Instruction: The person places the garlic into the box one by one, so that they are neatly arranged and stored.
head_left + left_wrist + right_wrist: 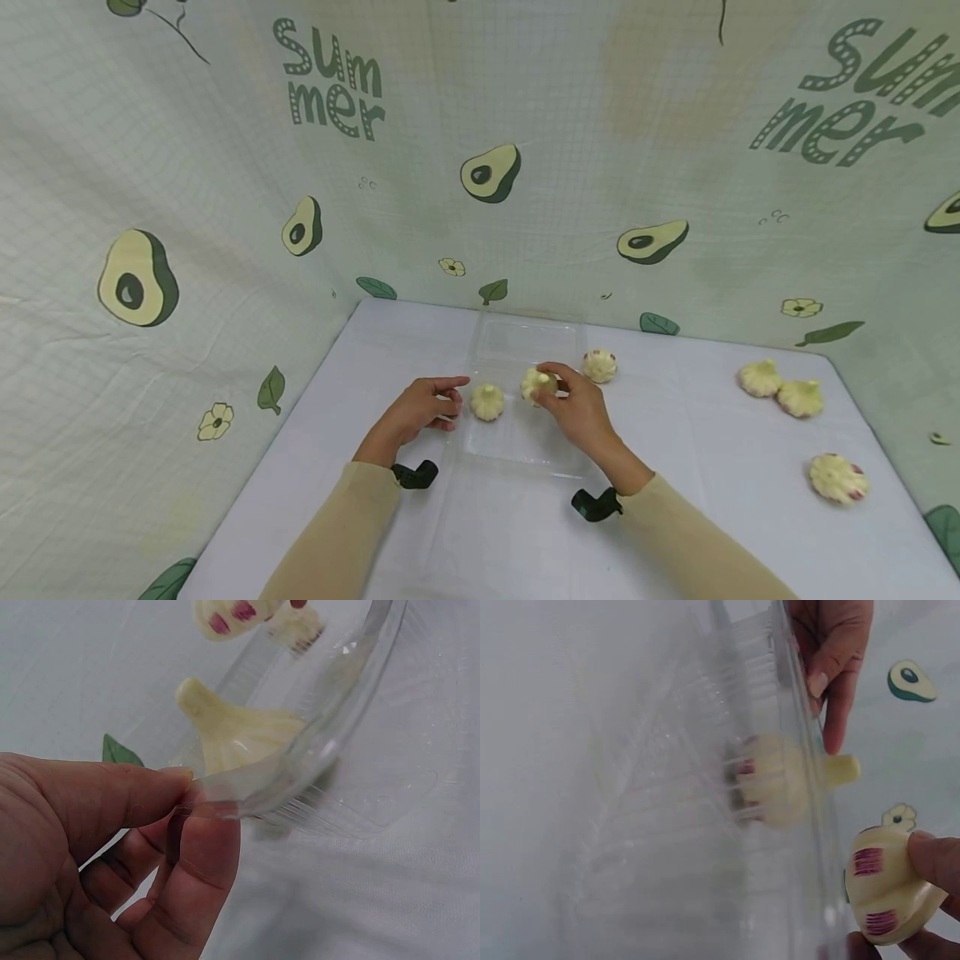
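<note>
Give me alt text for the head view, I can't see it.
The right hand holds a garlic bulb over a clear plastic container, while the left hand pinches the container's left edge beside another bulb inside. Four more bulbs lie to the right on the table.

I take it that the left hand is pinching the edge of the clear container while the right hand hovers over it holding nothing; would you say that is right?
Not quite: the right hand is not holding nothing. The right wrist view shows it holding a garlic bulb. The left hand is indeed pinching the edge of the clear container.
</note>
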{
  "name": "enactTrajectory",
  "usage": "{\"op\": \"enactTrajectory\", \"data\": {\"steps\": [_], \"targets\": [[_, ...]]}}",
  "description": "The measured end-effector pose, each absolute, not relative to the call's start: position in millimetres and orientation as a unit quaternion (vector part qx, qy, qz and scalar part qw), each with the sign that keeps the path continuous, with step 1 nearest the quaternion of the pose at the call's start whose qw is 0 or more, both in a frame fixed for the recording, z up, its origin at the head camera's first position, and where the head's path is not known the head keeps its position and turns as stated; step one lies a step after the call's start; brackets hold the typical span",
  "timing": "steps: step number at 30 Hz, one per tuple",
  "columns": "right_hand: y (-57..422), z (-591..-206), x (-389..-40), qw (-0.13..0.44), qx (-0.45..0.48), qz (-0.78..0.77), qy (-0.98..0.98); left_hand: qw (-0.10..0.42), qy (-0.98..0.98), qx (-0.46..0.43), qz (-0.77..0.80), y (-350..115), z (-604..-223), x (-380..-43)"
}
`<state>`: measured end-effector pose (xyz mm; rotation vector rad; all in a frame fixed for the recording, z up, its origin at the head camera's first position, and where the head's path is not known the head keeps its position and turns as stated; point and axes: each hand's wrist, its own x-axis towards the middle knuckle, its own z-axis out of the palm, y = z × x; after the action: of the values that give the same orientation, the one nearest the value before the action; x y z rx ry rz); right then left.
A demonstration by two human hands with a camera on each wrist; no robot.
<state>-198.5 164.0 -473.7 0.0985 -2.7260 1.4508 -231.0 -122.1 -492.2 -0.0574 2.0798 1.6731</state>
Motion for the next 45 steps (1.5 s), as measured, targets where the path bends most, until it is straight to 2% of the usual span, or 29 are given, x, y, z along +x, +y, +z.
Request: {"op": "enactTrajectory", "data": {"steps": [10,28,37,45], "targets": [[153,-494,-198,0.03,0.033,0.447,-0.894,0.233,0.76,-0.019,0.607,-121,-494,-230],[143,-508,-196,0.063,0.054,0.388,-0.918,0.233,0.752,-0.013,0.616,-122,-494,-230],[141,-509,-194,0.061,0.061,0.357,-0.93,0.237,0.752,-0.015,0.615,-122,-493,-230],[140,-510,-192,0.089,0.076,0.346,-0.931,0.235,0.75,-0.01,0.618,-123,-495,-230]]}}
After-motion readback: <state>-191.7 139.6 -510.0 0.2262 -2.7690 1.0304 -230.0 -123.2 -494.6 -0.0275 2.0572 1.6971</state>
